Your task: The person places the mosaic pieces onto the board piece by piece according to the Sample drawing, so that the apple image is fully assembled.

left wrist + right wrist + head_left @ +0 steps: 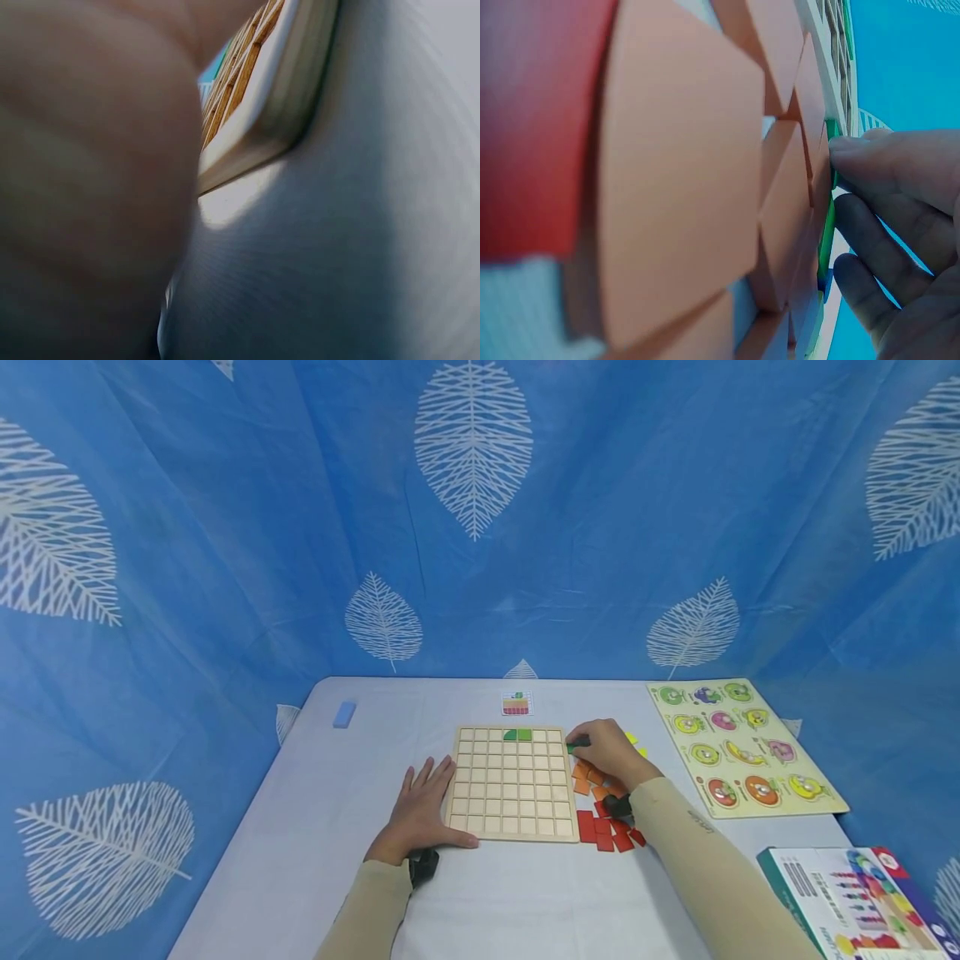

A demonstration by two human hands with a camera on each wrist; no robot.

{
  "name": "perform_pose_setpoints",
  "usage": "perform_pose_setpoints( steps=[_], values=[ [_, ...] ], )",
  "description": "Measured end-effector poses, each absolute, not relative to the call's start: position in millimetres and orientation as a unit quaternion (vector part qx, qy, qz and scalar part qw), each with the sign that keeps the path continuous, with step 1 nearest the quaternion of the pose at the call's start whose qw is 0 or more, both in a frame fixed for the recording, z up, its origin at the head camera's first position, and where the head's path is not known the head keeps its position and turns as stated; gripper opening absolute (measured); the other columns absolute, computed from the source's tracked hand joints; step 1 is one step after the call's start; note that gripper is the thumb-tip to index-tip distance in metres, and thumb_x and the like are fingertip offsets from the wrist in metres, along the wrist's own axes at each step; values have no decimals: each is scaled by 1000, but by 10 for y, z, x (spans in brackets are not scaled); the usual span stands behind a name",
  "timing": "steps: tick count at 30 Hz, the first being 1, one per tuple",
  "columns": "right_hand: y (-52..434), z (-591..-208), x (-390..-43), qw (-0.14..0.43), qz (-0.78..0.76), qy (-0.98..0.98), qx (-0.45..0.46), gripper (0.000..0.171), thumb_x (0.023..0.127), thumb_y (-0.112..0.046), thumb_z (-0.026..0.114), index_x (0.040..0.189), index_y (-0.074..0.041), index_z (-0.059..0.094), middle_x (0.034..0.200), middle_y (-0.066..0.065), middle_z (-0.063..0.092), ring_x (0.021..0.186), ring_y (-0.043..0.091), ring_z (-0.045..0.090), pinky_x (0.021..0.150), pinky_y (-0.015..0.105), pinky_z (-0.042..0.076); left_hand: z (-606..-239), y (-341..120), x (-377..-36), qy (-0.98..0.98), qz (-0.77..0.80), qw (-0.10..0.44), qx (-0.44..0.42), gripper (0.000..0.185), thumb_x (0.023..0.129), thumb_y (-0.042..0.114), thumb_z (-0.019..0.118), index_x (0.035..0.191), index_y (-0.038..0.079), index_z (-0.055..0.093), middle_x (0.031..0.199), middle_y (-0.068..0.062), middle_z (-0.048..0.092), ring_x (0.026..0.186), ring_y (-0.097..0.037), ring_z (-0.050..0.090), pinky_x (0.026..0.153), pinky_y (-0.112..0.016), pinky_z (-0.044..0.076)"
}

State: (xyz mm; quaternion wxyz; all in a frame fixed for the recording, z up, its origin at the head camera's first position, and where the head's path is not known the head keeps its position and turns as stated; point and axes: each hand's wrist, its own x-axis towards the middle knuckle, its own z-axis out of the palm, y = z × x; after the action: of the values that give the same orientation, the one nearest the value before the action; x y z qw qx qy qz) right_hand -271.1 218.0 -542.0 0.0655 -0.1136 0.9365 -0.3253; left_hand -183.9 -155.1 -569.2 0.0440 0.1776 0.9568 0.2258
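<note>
A square wooden grid board (512, 787) lies on the white table. In its top row sit a rounded dark green tile (511, 735) and a lighter green square tile (524, 735). My left hand (422, 810) rests spread along the board's left side, thumb at the near edge. Beyond the board's upper right edge, my right hand (609, 750) pinches a green tile (834, 161) between thumb and finger; its other fingers bend loosely. Orange tiles (682, 172) and red tiles (587, 827) lie loose below that hand, partly overlapping.
A small picture card (517, 702) lies behind the board. Yellow tiles (631, 738) show past the right hand. A blue block (344, 714) is at the far left. On the right are a fruit puzzle board (705, 777) and a printed box (847, 893).
</note>
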Motion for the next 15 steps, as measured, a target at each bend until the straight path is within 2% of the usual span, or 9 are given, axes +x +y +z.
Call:
perform_pose_setpoints(
  steps=[8, 15],
  values=[
    [2158, -5428, -2723, 65, -340, 931, -115, 21, 93, 2, 77, 111, -8, 80, 109, 5, 73, 105, 26, 69, 92, 47, 58, -5704, -1549, -1854, 958, 222, 45, 175, 142, 56, 78, 89, 165, 5, 33, 171, -10, 29, 158, -36, 14, 125, -59, 4],
    [2180, -5389, -2735, 75, -352, 925, -122, 23, 93, 5, 76, 109, -10, 80, 106, 4, 69, 95, 22, 64, 87, 44, 58, -5698, -1549, -1848, 957, 227, 43, 178, 142, 57, 78, 89, 165, 5, 33, 171, -9, 29, 158, -36, 14, 125, -59, 4]
  ],
)
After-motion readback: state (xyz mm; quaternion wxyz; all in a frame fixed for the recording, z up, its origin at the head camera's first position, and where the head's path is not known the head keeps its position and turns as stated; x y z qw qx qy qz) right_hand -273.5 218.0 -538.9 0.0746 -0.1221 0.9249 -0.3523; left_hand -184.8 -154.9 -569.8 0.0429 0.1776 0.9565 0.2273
